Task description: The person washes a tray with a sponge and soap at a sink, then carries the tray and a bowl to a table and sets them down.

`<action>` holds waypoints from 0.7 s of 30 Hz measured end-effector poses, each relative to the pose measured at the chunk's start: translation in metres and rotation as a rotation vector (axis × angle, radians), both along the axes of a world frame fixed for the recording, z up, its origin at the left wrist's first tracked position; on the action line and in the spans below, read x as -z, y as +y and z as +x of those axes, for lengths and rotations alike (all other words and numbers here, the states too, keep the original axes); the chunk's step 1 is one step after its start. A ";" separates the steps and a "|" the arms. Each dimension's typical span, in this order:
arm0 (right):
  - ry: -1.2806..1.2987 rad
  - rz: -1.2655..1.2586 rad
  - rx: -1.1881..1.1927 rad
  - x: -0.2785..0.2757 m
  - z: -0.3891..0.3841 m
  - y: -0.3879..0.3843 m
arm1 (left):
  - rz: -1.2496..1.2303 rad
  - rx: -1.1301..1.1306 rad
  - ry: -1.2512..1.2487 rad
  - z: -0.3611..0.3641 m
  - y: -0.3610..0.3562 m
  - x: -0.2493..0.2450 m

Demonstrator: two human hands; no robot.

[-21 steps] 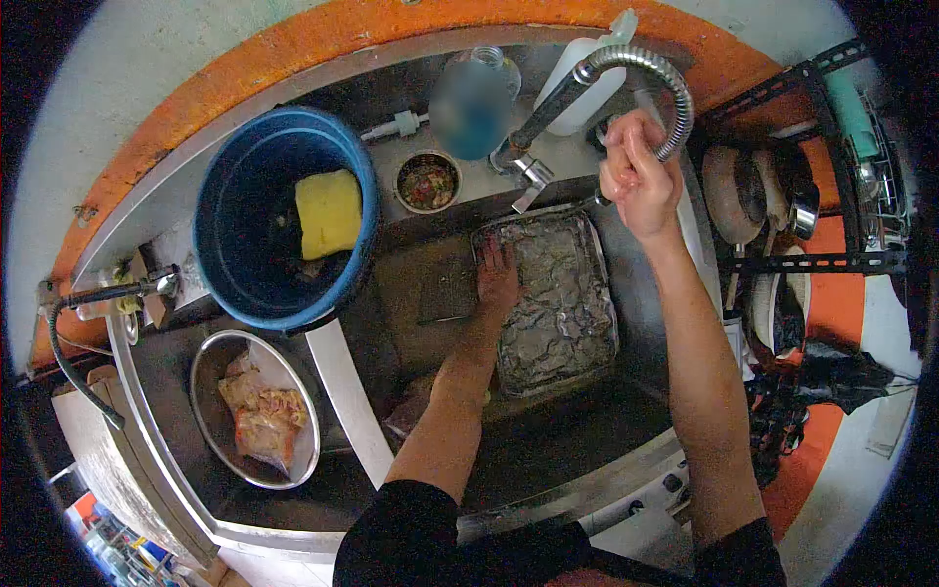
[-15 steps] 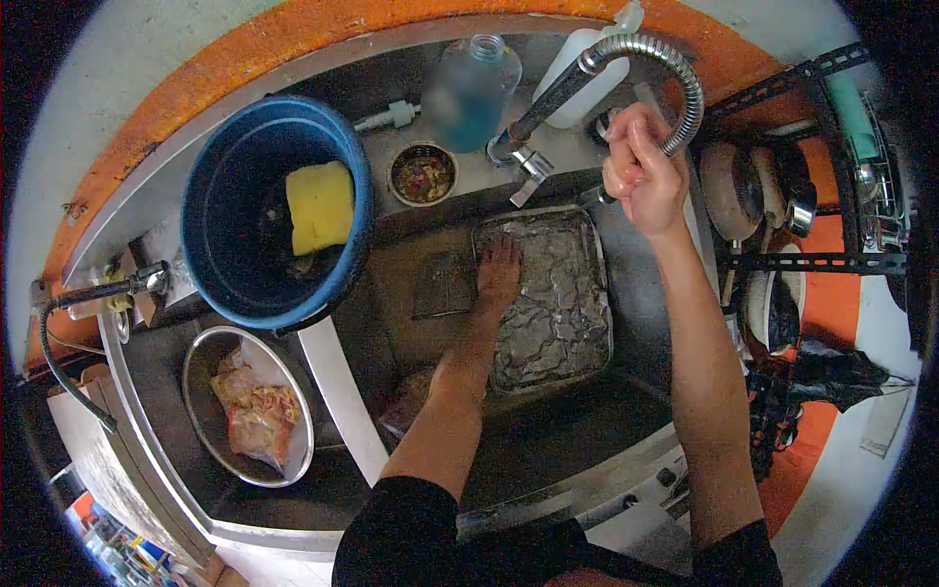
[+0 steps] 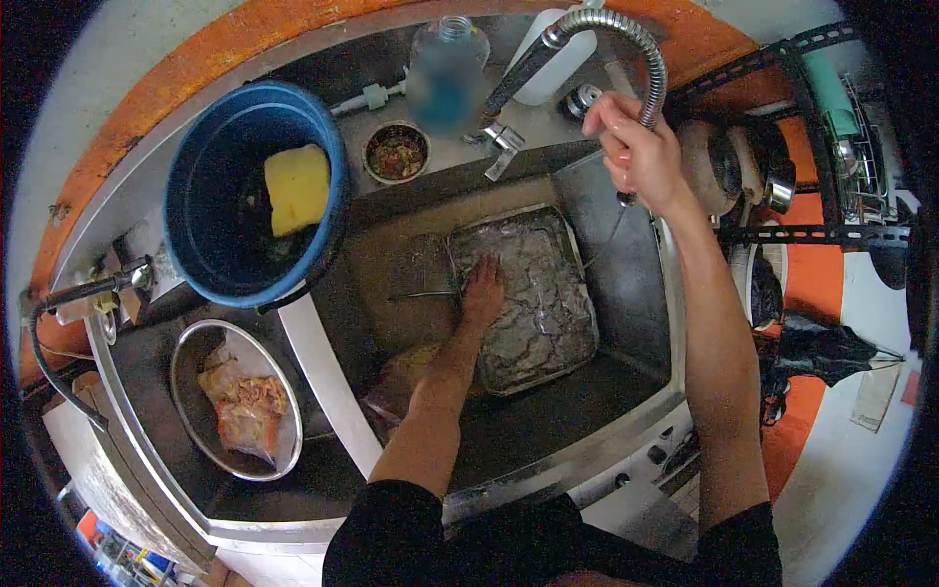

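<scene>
My left hand [image 3: 483, 293] lies with its fingers stretched out on the left part of a rectangular tray [image 3: 538, 303] in the sink. Crinkled foil, wet and greyish, covers the tray. Up at the right, my right hand [image 3: 641, 161] is closed around the end of the faucet's flexible metal hose [image 3: 652, 78]. Below that fist the dark spray nozzle [image 3: 626, 199] pokes out, and a thin streak of water runs down from it toward the tray's right side. The palm hides most of the grip.
A blue bucket [image 3: 181, 210] holding a yellow sponge [image 3: 297, 190] stands left of the basin. In the left basin, a metal bowl [image 3: 179, 391] contains bagged meat [image 3: 245, 401]. A strainer of scraps [image 3: 396, 154] and a bottle of blue liquid [image 3: 445, 83] sit behind the sink. Pans hang at right.
My right hand has tilted the nozzle downward, and a water streak now shows below it. My left hand still rests on the foil. The whole view has shifted slightly.
</scene>
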State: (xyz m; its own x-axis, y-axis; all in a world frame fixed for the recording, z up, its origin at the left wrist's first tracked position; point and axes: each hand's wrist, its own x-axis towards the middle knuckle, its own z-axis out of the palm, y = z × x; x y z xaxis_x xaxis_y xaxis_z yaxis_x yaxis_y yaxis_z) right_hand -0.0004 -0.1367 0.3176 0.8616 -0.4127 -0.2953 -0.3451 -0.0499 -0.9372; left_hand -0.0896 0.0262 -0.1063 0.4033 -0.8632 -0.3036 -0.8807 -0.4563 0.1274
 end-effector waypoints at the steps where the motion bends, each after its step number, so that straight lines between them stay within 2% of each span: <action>1: -0.026 -0.013 0.006 0.002 0.000 0.000 | 0.132 0.062 -0.496 -0.013 0.007 0.008; 2: -0.051 -0.027 0.011 0.004 0.000 0.000 | 0.264 0.123 -0.990 -0.027 0.012 0.015; 3: -0.051 -0.027 0.009 0.005 0.000 0.001 | 0.264 0.121 -0.990 -0.034 0.018 0.002; 5: -0.068 -0.028 0.052 0.008 0.002 0.005 | -0.208 -0.020 0.185 -0.044 0.031 -0.046; 9: 0.012 0.094 0.076 -0.003 -0.005 0.021 | -0.202 0.038 0.149 -0.103 0.060 -0.077; 11: -0.010 0.316 0.028 -0.002 -0.010 0.027 | -0.165 0.148 0.379 -0.140 0.070 -0.052; 12: -0.014 0.317 0.027 0.000 -0.012 0.032 | -0.146 0.201 0.493 -0.155 0.074 -0.037; 14: -0.135 0.488 0.046 0.006 -0.010 0.046 | -0.109 0.306 0.719 -0.167 0.077 -0.022; 15: -0.176 0.529 0.052 0.010 -0.011 0.051 | -0.112 0.304 0.712 -0.157 0.078 -0.038; 17: -0.229 0.431 0.089 0.015 -0.007 0.059 | 0.007 0.153 1.094 -0.122 0.084 -0.090; 18: -0.273 0.336 0.130 0.017 -0.008 0.061 | 0.013 0.156 1.092 -0.112 0.083 -0.092; 20: -0.302 0.343 0.125 0.018 -0.007 0.061 | 0.233 0.022 1.129 -0.091 0.080 -0.094; 21: -0.322 0.359 0.142 0.018 -0.007 0.063 | 0.235 0.020 1.125 -0.089 0.080 -0.095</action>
